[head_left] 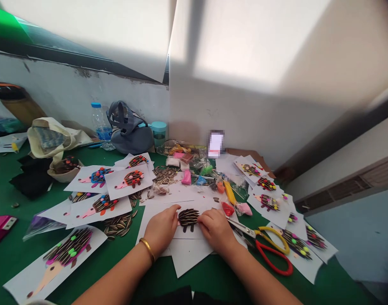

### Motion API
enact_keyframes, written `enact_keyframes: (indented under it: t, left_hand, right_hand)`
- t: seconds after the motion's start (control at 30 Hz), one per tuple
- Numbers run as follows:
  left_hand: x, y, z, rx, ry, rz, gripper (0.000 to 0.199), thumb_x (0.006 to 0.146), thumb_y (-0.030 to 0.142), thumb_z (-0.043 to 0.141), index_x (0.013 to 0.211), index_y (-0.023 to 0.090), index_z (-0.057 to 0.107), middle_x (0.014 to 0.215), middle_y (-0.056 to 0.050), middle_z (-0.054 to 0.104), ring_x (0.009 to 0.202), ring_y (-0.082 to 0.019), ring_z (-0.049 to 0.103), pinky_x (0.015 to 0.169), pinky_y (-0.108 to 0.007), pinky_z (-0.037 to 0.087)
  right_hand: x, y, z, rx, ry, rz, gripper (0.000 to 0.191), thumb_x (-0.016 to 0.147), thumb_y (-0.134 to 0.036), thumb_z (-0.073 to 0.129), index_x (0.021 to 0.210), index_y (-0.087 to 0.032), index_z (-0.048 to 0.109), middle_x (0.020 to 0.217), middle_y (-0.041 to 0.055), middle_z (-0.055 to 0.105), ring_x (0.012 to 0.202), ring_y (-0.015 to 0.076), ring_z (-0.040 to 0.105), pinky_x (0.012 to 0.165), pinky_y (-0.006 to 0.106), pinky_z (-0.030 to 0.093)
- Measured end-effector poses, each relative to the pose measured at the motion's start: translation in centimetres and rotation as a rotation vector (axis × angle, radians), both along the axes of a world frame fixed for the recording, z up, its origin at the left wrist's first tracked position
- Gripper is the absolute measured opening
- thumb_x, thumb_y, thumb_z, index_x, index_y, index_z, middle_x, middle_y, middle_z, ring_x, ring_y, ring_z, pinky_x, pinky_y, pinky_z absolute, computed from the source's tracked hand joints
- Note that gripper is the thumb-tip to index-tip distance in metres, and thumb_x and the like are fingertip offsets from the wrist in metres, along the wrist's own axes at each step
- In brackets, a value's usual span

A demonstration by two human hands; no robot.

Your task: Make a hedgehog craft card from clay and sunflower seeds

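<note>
A hedgehog figure (189, 217) with a back of dark striped seeds and short dark legs lies on white paper (184, 245) in front of me. My left hand (162, 226), with a gold bangle at the wrist, is at its left side, fingers together and partly covering its pink head. On the other side, my right hand (215, 228) has its fingertips bent in against the right edge of the seeds. Both hands rest low over the paper. Whether anything small is between the fingers is hidden.
Scissors (272, 241) with yellow and red handles lie beside my right forearm. Finished-looking hedgehog cards (128, 181) spread left and right. Loose seeds (119, 224), bagged coloured clay (187, 177), a bottle (101, 127), a blue-grey bag (130, 133) and a cup (159, 136) stand or lie around.
</note>
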State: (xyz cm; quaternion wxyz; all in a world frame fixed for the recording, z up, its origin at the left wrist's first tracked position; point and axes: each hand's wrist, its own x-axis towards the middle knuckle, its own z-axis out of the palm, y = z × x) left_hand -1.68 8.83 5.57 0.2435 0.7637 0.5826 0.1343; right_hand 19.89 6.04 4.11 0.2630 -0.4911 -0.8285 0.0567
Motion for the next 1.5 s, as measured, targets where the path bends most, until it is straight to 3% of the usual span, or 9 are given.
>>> enact_keyframes:
  t: [0.4,0.6,0.8,1.03,1.17,1.5]
  left_hand:
    - [-0.3,0.4,-0.4,-0.037,-0.047,0.023,0.033,0.095,0.023,0.036,0.121,0.023,0.057,0.111,-0.006,0.072,0.091,-0.02,0.069,0.07,-0.028,0.044]
    - [-0.2,0.4,-0.3,-0.015,-0.037,0.018,0.034,0.094,0.023,0.036,0.12,0.024,0.059,0.111,-0.005,0.072,0.094,-0.021,0.068,0.076,-0.03,0.045]
    - [-0.4,0.4,-0.5,0.006,-0.028,-0.043,0.036,0.092,0.02,0.04,0.12,0.024,0.063,0.117,-0.004,0.07,0.107,-0.022,0.064,0.088,-0.032,0.045]
    - [-0.4,0.2,-0.5,0.018,0.01,-0.055,0.036,0.091,0.02,0.042,0.119,0.024,0.064,0.117,-0.005,0.07,0.106,-0.022,0.064,0.09,-0.033,0.046]
    - [-0.3,0.1,-0.4,0.015,0.048,-0.06,0.035,0.091,0.02,0.044,0.121,0.022,0.063,0.116,-0.007,0.07,0.105,-0.022,0.064,0.09,-0.033,0.046]
    - [-0.3,0.1,-0.6,0.002,0.051,-0.058,0.036,0.09,0.019,0.046,0.122,0.022,0.063,0.115,-0.006,0.07,0.105,-0.022,0.064,0.09,-0.032,0.045]
  right_hand:
    - [-0.6,0.5,-0.4,0.059,-0.187,-0.011,0.014,0.084,-0.008,0.06,0.086,-0.021,0.066,0.08,0.0011,0.065,0.076,0.0159,0.053,0.073,0.031,0.03]
    - [-0.8,0.6,-0.3,0.048,-0.221,-0.013,0.015,0.084,-0.007,0.06,0.085,-0.021,0.066,0.08,0.0017,0.065,0.076,0.0165,0.053,0.073,0.031,0.03]
    - [-0.6,0.6,-0.5,0.064,-0.18,-0.014,0.015,0.085,-0.009,0.06,0.086,-0.021,0.068,0.081,0.0019,0.066,0.077,0.0169,0.053,0.073,0.031,0.031]
    - [-0.4,-0.1,0.3,0.051,-0.061,0.007,0.016,0.091,-0.013,0.051,0.09,-0.02,0.066,0.084,0.0044,0.065,0.081,0.0182,0.053,0.077,0.033,0.033]
    - [0.2,-0.1,0.8,0.05,0.047,-0.067,0.02,0.094,-0.017,0.046,0.098,-0.019,0.065,0.091,0.0068,0.064,0.087,0.0204,0.054,0.08,0.035,0.035]
    - [0.3,0.9,-0.8,-0.033,0.031,-0.149,0.031,0.09,-0.013,0.046,0.112,-0.021,0.066,0.095,0.007,0.063,0.09,0.0211,0.054,0.083,0.035,0.038]
